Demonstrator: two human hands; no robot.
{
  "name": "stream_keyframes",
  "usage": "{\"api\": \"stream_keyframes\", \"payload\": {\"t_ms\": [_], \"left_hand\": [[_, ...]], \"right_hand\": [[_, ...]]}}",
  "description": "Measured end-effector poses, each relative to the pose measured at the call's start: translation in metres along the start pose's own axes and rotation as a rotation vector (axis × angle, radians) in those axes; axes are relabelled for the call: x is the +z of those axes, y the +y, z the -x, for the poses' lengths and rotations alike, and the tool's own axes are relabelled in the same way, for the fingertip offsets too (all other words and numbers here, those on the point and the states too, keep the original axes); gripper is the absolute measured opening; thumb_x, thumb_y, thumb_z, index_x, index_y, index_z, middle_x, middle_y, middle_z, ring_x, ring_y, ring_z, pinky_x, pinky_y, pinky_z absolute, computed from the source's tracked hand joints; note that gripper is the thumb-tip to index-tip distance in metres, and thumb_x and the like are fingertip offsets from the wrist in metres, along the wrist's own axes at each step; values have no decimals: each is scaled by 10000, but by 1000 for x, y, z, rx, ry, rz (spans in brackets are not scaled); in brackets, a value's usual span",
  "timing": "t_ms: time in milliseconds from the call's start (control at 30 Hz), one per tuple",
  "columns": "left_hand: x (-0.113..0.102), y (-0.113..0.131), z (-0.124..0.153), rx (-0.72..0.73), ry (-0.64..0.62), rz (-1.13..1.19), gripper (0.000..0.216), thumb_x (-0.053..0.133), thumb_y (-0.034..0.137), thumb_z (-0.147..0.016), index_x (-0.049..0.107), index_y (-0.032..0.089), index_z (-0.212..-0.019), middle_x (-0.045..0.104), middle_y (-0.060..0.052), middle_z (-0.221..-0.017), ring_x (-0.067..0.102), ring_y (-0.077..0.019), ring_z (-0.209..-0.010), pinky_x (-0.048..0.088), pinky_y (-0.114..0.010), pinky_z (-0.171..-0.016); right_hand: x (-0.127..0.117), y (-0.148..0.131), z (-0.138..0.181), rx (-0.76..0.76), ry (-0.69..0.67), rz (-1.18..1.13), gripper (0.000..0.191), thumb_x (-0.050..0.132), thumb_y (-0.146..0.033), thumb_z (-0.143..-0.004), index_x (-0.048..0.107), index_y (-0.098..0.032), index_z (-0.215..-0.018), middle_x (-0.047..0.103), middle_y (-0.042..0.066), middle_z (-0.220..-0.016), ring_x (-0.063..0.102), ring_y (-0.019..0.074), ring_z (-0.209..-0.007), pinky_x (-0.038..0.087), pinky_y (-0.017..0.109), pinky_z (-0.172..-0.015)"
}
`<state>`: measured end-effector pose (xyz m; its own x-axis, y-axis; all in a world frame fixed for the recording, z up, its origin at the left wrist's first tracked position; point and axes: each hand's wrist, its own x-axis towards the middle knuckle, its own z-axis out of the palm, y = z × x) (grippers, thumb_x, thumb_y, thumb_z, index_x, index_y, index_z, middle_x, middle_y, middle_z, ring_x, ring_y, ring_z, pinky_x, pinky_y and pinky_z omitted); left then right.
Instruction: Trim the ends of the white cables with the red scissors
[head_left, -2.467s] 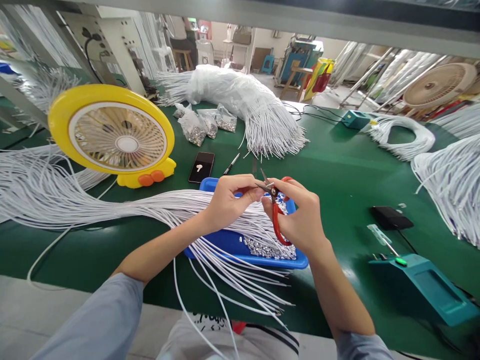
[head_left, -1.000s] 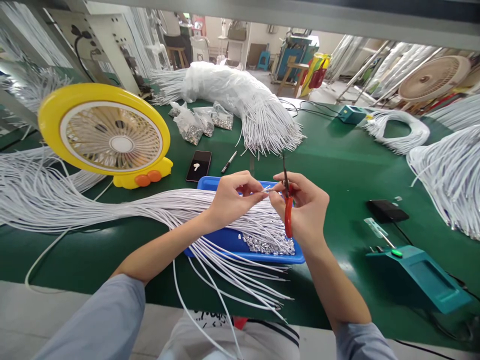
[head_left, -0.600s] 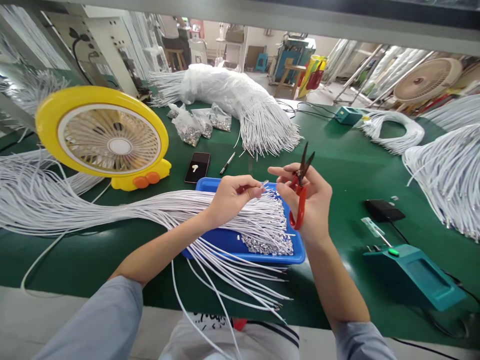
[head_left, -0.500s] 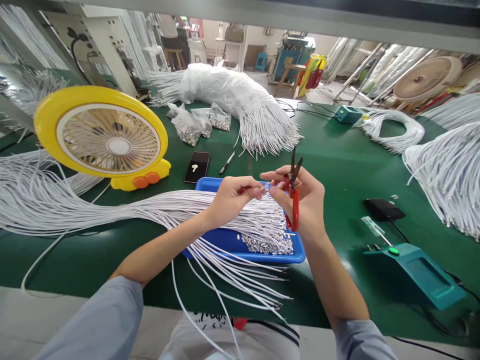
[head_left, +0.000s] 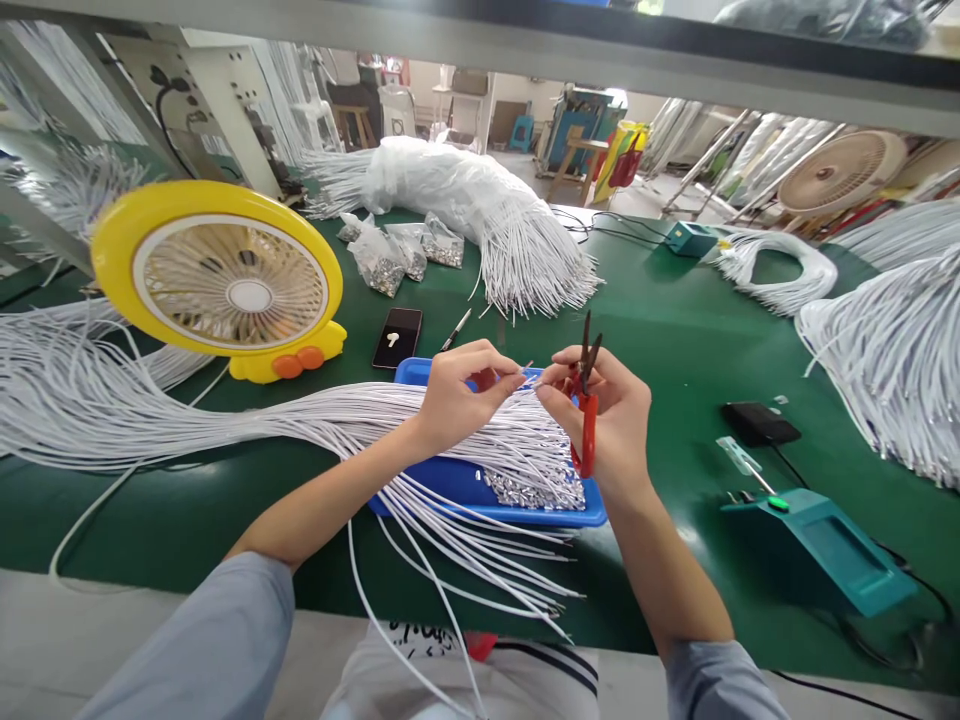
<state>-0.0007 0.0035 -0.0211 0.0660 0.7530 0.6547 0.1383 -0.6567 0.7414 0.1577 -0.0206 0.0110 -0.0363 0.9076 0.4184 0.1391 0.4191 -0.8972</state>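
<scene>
Over the blue tray (head_left: 442, 502), my left hand (head_left: 466, 393) pinches the end of a white cable between thumb and fingertips. My right hand (head_left: 611, 415) holds red-handled scissors (head_left: 588, 420) against the palm, their dark blades pointing up and slightly apart. Its thumb and forefinger also pinch something small, close to the left fingertips; I cannot make out what. Under my hands a thick bundle of white cables (head_left: 330, 408) runs in from the left and lies across the tray. Small shiny metal pieces (head_left: 534, 490) are heaped in the tray's right part.
A yellow fan (head_left: 225, 285) stands at the left. Beyond the tray lie a phone (head_left: 397, 337), a pen (head_left: 456, 330), bags of metal parts (head_left: 379, 260) and a plastic-wrapped cable bundle (head_left: 450, 185). To the right sit a teal device (head_left: 832, 545), a black box (head_left: 761, 423) and more cables (head_left: 892, 350).
My right fingertips have drawn slightly apart from the left ones, and the right fingers are more curled. The view has shifted a little. The scissors stay in my right hand.
</scene>
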Motion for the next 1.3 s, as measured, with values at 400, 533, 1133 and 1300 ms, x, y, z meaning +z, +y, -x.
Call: {"api": "stream_keyframes", "payload": {"t_ms": [400, 533, 1133, 1300], "left_hand": [[-19, 26, -3, -43, -189, 281, 129, 641, 245, -841, 731, 153, -832, 612, -34, -747, 560, -76, -542, 478, -195, -465], [-23, 27, -4, -34, -239, 298, 108, 658, 224, -825, 753, 170, -828, 628, -38, -731, 533, -79, -538, 439, -210, -461], [53, 21, 98, 488, -1388, -372, 188, 586, 102, -815, 627, 148, -637, 657, -59, -677, 596, -173, -580, 273, -303, -439], [54, 22, 90, 473, -1277, -357, 160, 519, 220, -923, 661, 168, -872, 657, -76, -947, 645, -191, -864, 363, -262, -475]], "right_hand": [[-63, 93, 67, 336, 167, 175, 378, 762, -347, -626, 615, -150, -913, 678, 33, -709, 617, 149, -613, 498, 289, -604], [-67, 111, 91, 396, 163, 282, 397, 772, -362, -599, 654, -115, -887, 664, 31, -660, 579, 139, -573, 469, 271, -565], [-44, 7, 10, -167, 505, 122, 166, 683, -270, -760, 609, -241, -906, 574, -45, -613, 572, 129, -542, 457, 275, -547], [-31, -23, 5, -453, 520, -8, 115, 643, -223, -792, 630, -249, -904, 556, -55, -572, 495, 110, -444, 403, 261, -436]]}}
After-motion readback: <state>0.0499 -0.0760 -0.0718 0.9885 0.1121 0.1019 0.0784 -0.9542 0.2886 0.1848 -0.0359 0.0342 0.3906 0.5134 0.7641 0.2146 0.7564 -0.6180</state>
